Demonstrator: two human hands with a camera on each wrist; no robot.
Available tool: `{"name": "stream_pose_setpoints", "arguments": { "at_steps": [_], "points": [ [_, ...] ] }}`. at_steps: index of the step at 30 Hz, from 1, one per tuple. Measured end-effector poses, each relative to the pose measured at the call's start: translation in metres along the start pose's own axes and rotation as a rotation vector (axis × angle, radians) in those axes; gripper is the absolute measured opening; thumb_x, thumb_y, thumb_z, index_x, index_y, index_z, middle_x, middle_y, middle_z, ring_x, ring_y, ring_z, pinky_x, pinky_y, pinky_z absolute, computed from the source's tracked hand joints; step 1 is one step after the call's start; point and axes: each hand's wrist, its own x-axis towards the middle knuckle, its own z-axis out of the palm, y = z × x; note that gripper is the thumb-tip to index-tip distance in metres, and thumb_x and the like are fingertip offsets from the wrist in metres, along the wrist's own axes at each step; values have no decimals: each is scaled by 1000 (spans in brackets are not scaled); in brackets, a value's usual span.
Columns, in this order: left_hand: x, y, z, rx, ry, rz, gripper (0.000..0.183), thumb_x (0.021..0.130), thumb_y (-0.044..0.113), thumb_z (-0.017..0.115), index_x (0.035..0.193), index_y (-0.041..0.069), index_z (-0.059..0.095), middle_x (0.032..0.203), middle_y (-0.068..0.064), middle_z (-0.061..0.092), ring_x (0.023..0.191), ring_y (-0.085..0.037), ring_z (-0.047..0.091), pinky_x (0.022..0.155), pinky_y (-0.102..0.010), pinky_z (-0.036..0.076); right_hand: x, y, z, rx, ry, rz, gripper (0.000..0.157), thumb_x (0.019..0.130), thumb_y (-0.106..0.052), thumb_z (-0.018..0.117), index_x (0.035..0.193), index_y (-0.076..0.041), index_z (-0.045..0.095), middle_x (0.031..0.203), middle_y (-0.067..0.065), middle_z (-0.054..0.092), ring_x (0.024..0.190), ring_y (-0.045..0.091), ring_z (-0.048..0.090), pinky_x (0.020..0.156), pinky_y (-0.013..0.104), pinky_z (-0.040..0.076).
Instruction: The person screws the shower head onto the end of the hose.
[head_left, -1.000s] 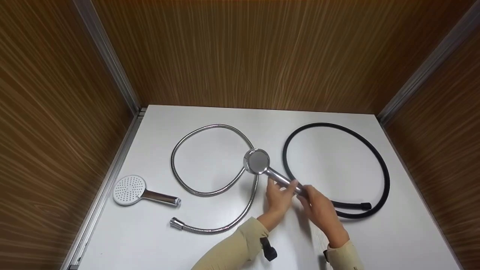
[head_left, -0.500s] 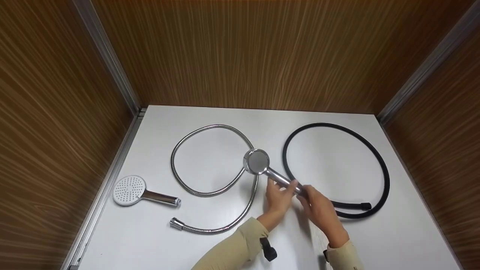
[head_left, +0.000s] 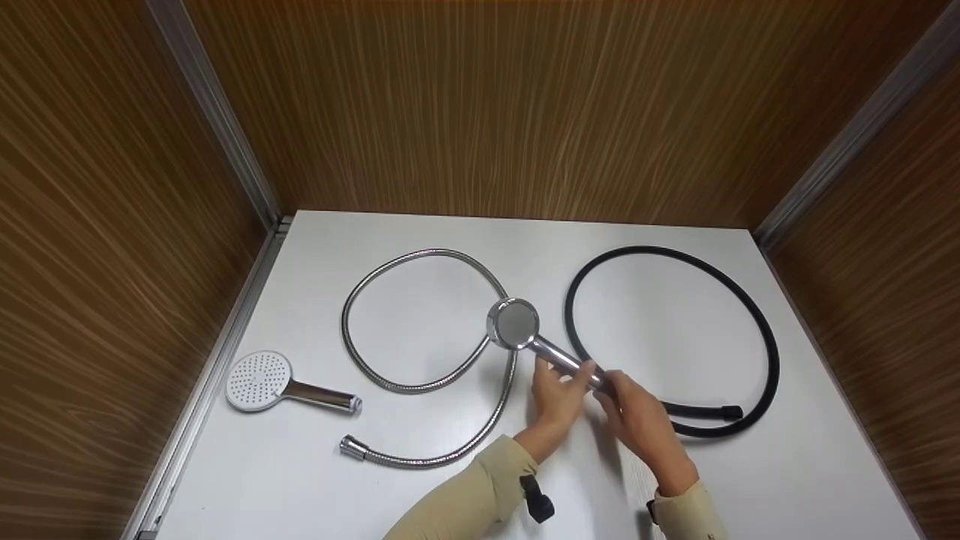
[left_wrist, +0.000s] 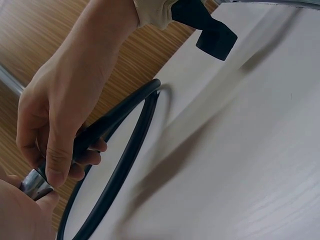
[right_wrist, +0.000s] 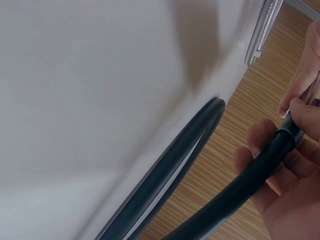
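Note:
A chrome hand shower (head_left: 517, 322) with a grey round face is held up over the table, its handle slanting down to the right. My left hand (head_left: 559, 394) grips the handle near its lower end, thumb on top. My right hand (head_left: 641, 416) pinches the end of a black shower hose (head_left: 766, 330), right at the handle's end. In the right wrist view the right fingers (right_wrist: 265, 132) curl round the dark collar of the hose (right_wrist: 235, 192), with the left thumb close by. The left wrist view shows the chrome handle end (left_wrist: 36, 185) meeting the black hose between both hands; the joint itself is mostly covered.
Left of the hands, a chrome metal hose (head_left: 345, 322) lies looped, its conical end fitting (head_left: 352, 447) toward the front. Farther left lies a second shower head (head_left: 259, 381) with a white dotted face. Wood-grain panels (head_left: 480, 112) enclose the white table (head_left: 810, 465) at the back and sides.

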Motion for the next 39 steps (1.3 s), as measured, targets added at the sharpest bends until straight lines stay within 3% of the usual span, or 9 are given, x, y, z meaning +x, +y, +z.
{"name": "stream_pose_setpoints", "arguments": {
  "at_steps": [17,26,34,39],
  "points": [
    [0,1,0,-13,-5,-23,54,87,9,85,132,10,56,106,-16,75,81,-20,76,73,-31,69,0,1,1,-3,18,0,24,97,-5,74,119,-1,64,97,11,73,81,21,67,72,47,61],
    [1,-1,0,8,-4,-8,52,88,10,85,131,8,55,103,-16,76,76,-20,77,69,-30,68,-1,-2,0,8,-24,32,23,99,-5,72,120,-1,65,97,9,73,76,15,62,66,40,58],
    [1,-1,0,11,-1,-3,53,88,10,85,132,8,55,101,-15,76,75,-21,77,68,-30,68,0,-2,0,3,-28,39,21,100,-6,70,120,-1,65,99,11,74,80,18,67,69,42,60],
    [1,-1,0,23,1,-2,52,88,11,85,131,9,55,103,-15,76,74,-21,77,67,-30,68,0,-2,-2,4,-24,41,22,98,-7,73,118,-2,66,93,7,72,76,15,62,66,38,57]
  ]
}}
